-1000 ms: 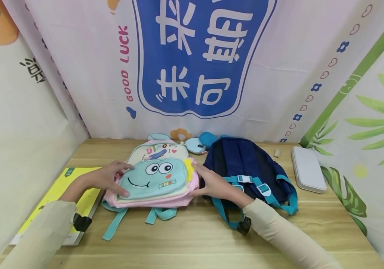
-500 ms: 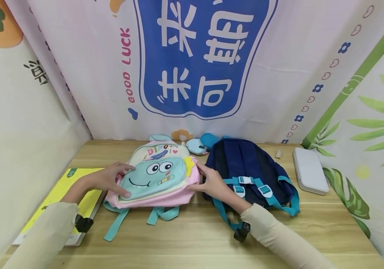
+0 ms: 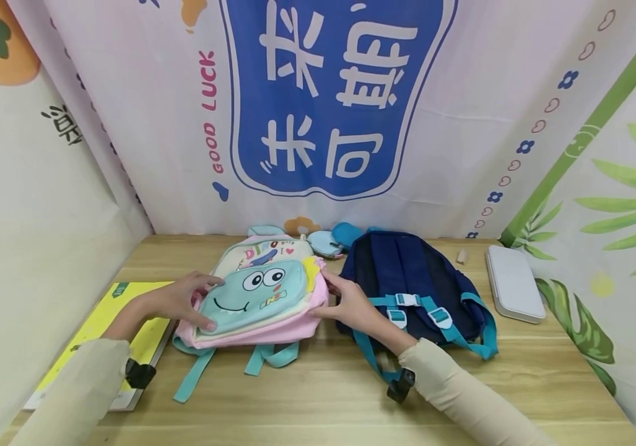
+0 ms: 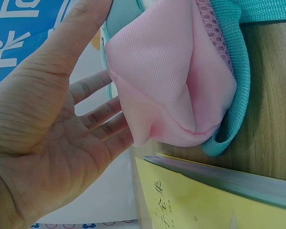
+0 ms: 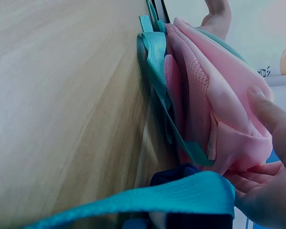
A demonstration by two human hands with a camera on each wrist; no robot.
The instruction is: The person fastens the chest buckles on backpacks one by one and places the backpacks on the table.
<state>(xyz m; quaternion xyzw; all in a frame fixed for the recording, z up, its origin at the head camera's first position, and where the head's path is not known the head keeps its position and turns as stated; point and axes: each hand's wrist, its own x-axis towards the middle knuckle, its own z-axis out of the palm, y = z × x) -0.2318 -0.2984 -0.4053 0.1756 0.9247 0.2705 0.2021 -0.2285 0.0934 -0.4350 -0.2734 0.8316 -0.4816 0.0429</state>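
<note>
A small pink and mint backpack [image 3: 259, 297] with a cartoon dinosaur face lies on the wooden table, front side up. My left hand [image 3: 184, 301] rests against its left side, thumb on the mint front pocket. In the left wrist view those fingers [image 4: 102, 112] are fairly straight and touch the pink fabric [image 4: 152, 71]. On the other side, my right hand [image 3: 351, 303] pinches the pink side panel between thumb and fingers. The right wrist view shows the right thumb [image 5: 267, 107] pressing into the pink cloth [image 5: 233, 107], with the fingertips partly hidden below it.
Right of the pink bag lies a navy backpack [image 3: 387, 272] with teal straps, close to my right hand. A yellow book [image 3: 122, 316] is under my left forearm. Round blue pouches [image 3: 326, 243] sit at the back. A white case [image 3: 513, 282] and small beige piece [image 3: 462, 256] lie right.
My right hand has closed its grip on the pink side panel. The backpack's right side has risen a little, tilting its face leftward. My left hand has stayed nearly in place.
</note>
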